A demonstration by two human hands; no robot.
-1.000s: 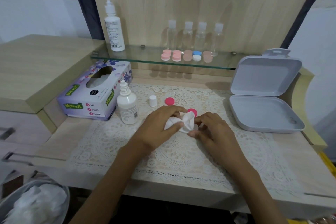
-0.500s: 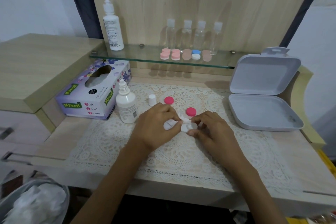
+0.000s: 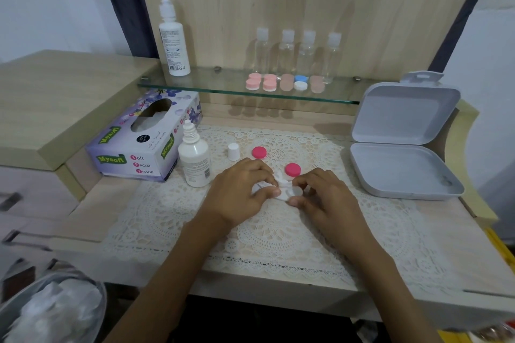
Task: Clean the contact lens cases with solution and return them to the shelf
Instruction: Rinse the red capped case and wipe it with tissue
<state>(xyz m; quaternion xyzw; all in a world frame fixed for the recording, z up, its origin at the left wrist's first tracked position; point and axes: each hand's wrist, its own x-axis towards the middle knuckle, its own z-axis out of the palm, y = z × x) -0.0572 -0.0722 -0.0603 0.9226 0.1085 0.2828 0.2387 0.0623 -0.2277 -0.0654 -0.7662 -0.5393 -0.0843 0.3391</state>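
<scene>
Left hand: fingers curled, pinching tissue against case.
Right hand: curled, pinching case, just beside pink cap.

On a lace mat, the left hand pinches a crumpled white tissue against a clear lens case held by the right hand. Two pink caps lie farther back on the mat.

**Counts, desk + shelf**

clear bottles x4
white solution bottles x2
shelf lens cases x5
pink caps x2
white cap x1
tissue box x1
hinged box x1
wadded tissue x1
uncapped lens case x1
lace mat x1
</scene>
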